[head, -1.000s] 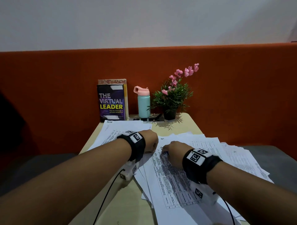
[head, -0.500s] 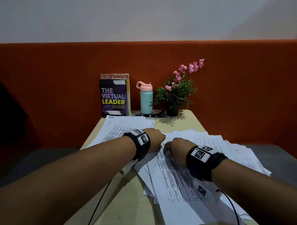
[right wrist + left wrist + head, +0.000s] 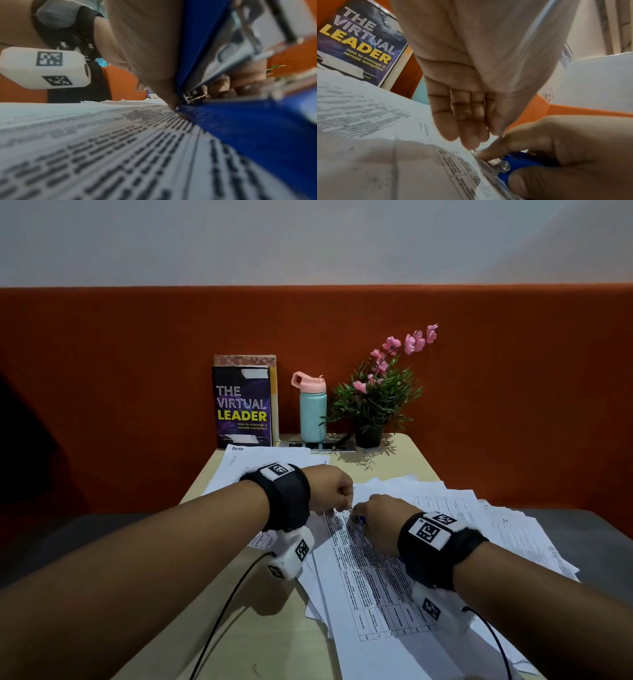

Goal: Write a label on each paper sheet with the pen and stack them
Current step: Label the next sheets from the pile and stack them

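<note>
Gripping a blue pen (image 3: 520, 166) low over the top printed sheet (image 3: 370, 580), the right hand (image 3: 380, 520) lay just right of the left hand (image 3: 329, 487), whose straight fingers touched the sheet's far-left corner, pen tip pointing left.

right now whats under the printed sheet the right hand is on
Under the top printed sheet more paper sheets fan out past its left and right edges, lying on the table. How many are stacked beneath is hidden. The right hand grips a blue pen.
</note>
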Tool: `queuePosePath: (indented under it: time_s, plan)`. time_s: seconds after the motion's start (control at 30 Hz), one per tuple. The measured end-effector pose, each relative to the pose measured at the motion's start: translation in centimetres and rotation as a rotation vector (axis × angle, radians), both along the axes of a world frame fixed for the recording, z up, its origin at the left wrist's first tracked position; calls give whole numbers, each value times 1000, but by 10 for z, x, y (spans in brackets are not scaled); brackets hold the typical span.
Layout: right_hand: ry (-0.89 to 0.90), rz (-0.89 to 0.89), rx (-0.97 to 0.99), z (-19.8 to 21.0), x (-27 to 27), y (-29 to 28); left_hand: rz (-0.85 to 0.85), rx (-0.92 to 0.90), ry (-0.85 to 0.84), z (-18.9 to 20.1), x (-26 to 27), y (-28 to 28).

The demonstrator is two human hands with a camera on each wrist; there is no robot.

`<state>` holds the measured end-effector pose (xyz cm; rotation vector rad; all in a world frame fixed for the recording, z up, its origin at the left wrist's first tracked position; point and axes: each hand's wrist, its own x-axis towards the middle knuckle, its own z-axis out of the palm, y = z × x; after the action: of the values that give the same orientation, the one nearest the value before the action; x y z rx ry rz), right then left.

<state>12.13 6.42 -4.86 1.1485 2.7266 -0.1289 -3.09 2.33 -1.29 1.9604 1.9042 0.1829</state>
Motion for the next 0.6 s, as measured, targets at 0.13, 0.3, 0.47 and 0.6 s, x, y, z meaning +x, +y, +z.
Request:
queuePosePath:
  time_s: [0.13, 0.3, 0.47, 0.6]
  plan:
    - [12, 2, 9, 1, 1, -1, 66, 50, -77, -9, -1, -8]
    - [32, -16, -10, 1, 0, 0, 235, 46, -396, -20, -15, -11]
    - [48, -12, -19, 2, 2, 0, 346, 109, -443, -30, -21, 1]
    - [65, 19, -30, 6, 6, -1, 365, 117, -166, -32, -13, 17]
